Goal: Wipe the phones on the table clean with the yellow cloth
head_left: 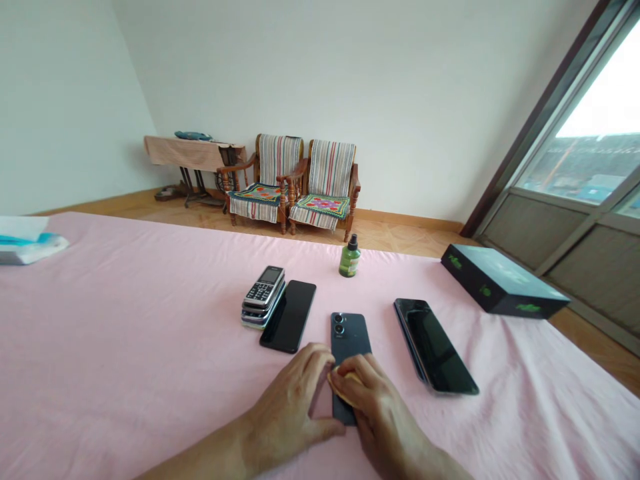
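Note:
A dark smartphone (353,339) lies back up on the pink bedsheet, its camera lenses at the far end. My left hand (293,397) grips its left side, fingertips at the edge and thumb by the near end. My right hand (383,403) is closed on a small yellowish cloth (332,381), pressed against the phone's back; the fingers hide most of the cloth. Left of the phone lies a black smartphone (290,317), screen up, beside a stack of phones topped by a keypad phone (265,287). Another stack of smartphones (440,350) rests to the right.
A green spray bottle (349,259) with a black top stands beyond the phones. At the right is a black box (500,283), and a white and blue packet (30,247) lies far left. Two wooden armchairs (327,177) and a cloth-covered table (187,152) stand by the wall.

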`<state>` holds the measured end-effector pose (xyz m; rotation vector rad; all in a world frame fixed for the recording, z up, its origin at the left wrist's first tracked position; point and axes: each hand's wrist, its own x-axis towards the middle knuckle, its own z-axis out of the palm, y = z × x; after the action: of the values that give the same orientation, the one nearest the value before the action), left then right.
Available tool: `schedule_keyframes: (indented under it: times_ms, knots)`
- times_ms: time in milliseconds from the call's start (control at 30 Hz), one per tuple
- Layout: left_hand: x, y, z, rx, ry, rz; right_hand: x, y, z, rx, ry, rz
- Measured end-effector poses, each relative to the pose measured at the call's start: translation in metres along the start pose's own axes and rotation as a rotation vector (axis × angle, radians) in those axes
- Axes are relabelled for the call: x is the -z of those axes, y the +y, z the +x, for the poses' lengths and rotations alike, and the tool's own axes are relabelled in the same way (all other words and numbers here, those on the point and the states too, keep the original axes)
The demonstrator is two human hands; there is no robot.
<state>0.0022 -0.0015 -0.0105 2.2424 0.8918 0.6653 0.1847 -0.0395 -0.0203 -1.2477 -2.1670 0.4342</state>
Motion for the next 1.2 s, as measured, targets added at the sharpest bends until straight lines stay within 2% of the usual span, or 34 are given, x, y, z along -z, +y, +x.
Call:
schedule_keyframes:
  times_ms: [200, 400, 500, 600, 733, 800, 1033, 1100, 1200]
  knots:
    - [-0.001, -0.005, -0.001, 0.024, -0.034, 0.108, 0.000, 0.007, -0.038, 0.088, 0.019, -0.069]
    - [-0.005, -0.016, -0.004, -0.023, 0.001, 0.187, 0.006, 0.020, -0.054, 0.044, 0.096, -0.075]
    - [-0.006, -0.019, -0.005, -0.041, 0.011, 0.212, 0.008, 0.023, -0.049, -0.066, 0.169, -0.067]
    - [-0.006, -0.021, -0.006, -0.051, 0.005, 0.234, 0.011, 0.020, -0.031, -0.178, 0.217, -0.020]
    - [-0.008, -0.028, -0.008, -0.075, 0.014, 0.258, 0.013, 0.016, -0.002, -0.248, 0.232, 0.072]
    - [-0.009, -0.032, -0.008, -0.102, 0.027, 0.262, 0.011, 0.018, 0.003, -0.276, 0.264, 0.081]
    - [-0.012, -0.040, -0.007, -0.165, 0.053, 0.307, -0.005, 0.018, -0.024, -0.166, 0.269, 0.065]
    - [-0.012, -0.039, -0.006, -0.175, 0.061, 0.314, -0.003, 0.015, -0.026, -0.197, 0.263, 0.126]
    - [-0.011, -0.036, -0.007, -0.178, 0.072, 0.306, 0.005, 0.011, -0.020, -0.333, 0.299, 0.238]
